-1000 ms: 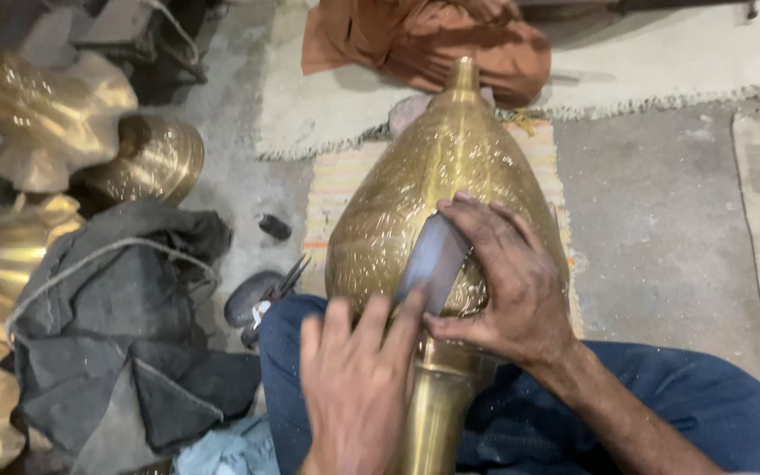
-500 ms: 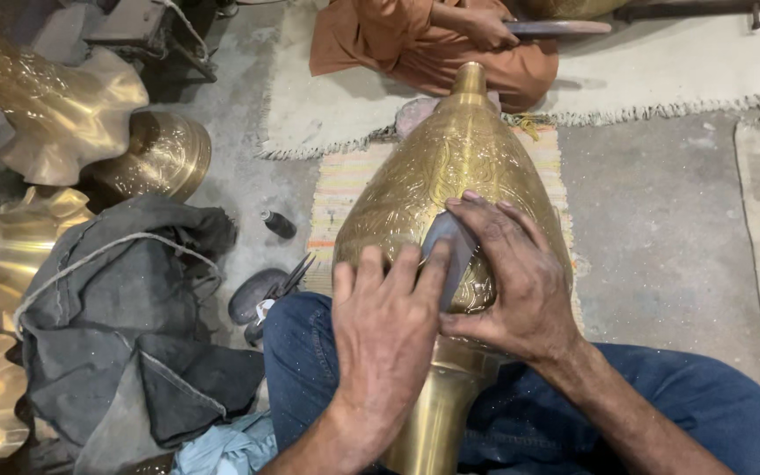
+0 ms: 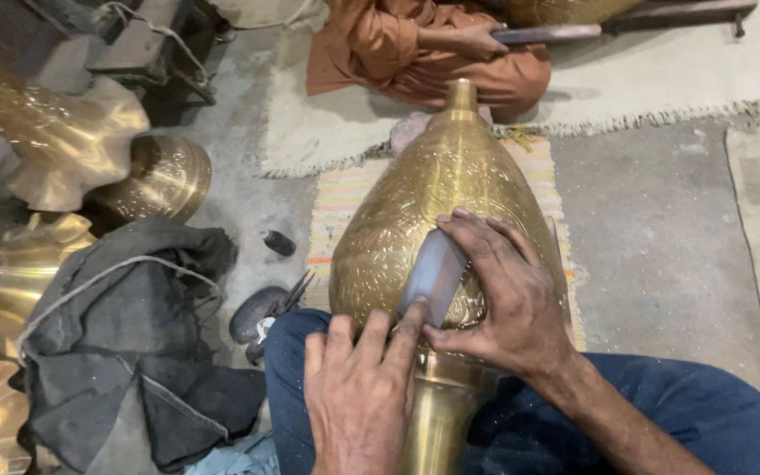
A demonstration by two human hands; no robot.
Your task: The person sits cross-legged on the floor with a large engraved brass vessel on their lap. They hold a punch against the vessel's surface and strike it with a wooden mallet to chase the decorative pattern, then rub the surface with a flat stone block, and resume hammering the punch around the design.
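Right hand [image 3: 503,303]: wrist enters from the lower right, palm down, fingers curled over a flat grey rectangular abrasive block [image 3: 434,277], thumb under its lower edge, grasping it against the metal.

Left hand [image 3: 358,396]: comes up from the bottom edge, back of the hand to the camera, fingers extended and spread. Fingertips press on the lower end of the grey block and the metal just beside it; nothing is enclosed in this hand.

Large engraved brass teardrop-shaped vessel [image 3: 433,202]: lies directly under both sets of fingers, across the person's lap, narrow neck pointing away from the fingertips, plain brass stem [image 3: 437,422] running back between the wrists. The block rests tilted on its lower swell.

Blue denim trousers [image 3: 661,413]: beneath the forearms, either side of the stem.

Striped woven mat [image 3: 336,211]: under the vessel, beyond the fingertips, on a grey concrete floor [image 3: 661,229].

Dark grey cloth bundle tied with pale cord [image 3: 125,325]: well to the left of the left hand's fingers.

Pair of dark metal pliers [image 3: 279,303]: near the left knuckles, between them and the bundle.

Polished fluted brass pieces [image 3: 63,141]: far left, beyond the bundle.

Second person in orange clothing [image 3: 424,48]: seated past the vessel's tip on a pale rug [image 3: 661,79], one hand on a long dark tool handle [image 3: 543,33].
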